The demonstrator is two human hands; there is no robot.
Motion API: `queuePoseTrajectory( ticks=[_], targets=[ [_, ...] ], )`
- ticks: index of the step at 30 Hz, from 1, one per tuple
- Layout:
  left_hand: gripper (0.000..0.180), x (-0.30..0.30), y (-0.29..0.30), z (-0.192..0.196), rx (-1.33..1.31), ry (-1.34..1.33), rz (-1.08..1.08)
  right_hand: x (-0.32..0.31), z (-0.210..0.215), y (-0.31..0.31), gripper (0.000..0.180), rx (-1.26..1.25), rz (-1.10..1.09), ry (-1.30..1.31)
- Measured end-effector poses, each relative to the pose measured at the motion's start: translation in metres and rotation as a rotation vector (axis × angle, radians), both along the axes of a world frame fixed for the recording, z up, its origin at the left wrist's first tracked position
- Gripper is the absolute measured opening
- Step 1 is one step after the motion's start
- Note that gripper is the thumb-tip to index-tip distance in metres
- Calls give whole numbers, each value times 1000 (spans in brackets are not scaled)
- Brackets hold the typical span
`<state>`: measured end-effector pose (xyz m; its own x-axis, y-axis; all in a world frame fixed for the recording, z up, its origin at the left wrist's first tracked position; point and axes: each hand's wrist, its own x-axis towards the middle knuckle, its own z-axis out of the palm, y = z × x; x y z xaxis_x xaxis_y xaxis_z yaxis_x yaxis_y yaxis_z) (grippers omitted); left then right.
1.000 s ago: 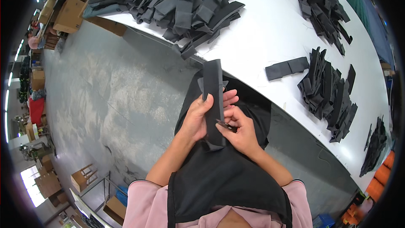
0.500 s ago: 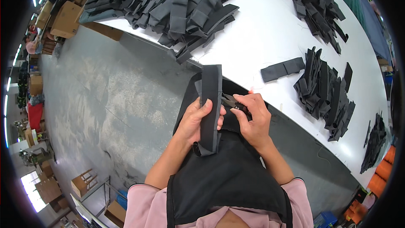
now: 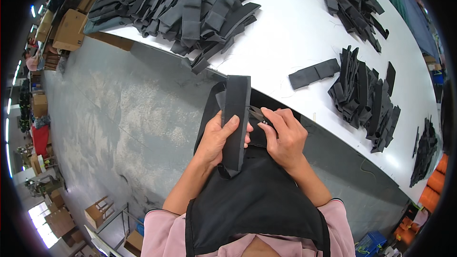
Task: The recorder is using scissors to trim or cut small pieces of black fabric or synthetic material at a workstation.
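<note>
A folded black fabric strip (image 3: 236,102) stands lengthwise before me, gripped by my left hand (image 3: 216,135), its thumb flat on the front and its fingertips showing at the right edge. My right hand (image 3: 285,135) is closed around small dark thread snips (image 3: 259,115). Their tips meet the strip's right edge. Behind the strip, more black cloth partly shows, and I cannot tell whether it belongs to the same piece. On the white table (image 3: 271,28) beyond lies one flat black strip (image 3: 314,74), beside a bunched pile of similar strips (image 3: 364,97).
A large heap of black strips (image 3: 193,14) covers the table's far left. More piles lie at the far right (image 3: 347,4) and right end (image 3: 425,152). The table's edge runs diagonally just past my hands. Cardboard boxes (image 3: 70,29) stand at the left, orange rolls (image 3: 433,185) at the right.
The strip has turned slightly in my left hand, and its lower end has shifted a little left. The snips stay at its right edge. My view has moved slightly.
</note>
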<state>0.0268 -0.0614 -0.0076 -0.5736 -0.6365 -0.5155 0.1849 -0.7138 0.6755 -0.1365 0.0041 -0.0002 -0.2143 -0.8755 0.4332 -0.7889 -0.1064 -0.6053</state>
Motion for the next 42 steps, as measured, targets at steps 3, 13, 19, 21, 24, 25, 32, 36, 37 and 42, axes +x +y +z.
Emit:
queuePoseTrajectory(
  ticks=[3,13,19,21,24,25,32,36,37,42],
  targets=[
    [30,1,0,-2,16,2,6,2,1,6,32,70,-12,-13],
    [27,-2,3,6,21,-42,-30,-1,-6,5,29,45,-26,-100],
    [26,-2,4,10,-2,-63,-35,0,-9,7,29,-13,-30,-231],
    [27,-3,4,12,-21,-68,-40,0,-9,7,31,30,3,-251],
    [29,-3,4,15,-31,-131,-70,-3,-9,8,30,-93,35,-249],
    [30,-3,4,14,-44,-140,-76,-1,-6,7,30,-92,38,-251],
    [31,-5,6,11,-93,-106,-127,8,-3,-2,25,23,76,-299],
    [31,-3,5,11,-109,-85,-136,10,-4,-11,24,-24,92,-239],
    [31,-2,5,9,-118,-100,-137,11,-4,-12,23,-28,93,-236],
    [32,-3,7,12,-137,-135,-134,11,-3,-13,20,-35,99,-180]
  ],
)
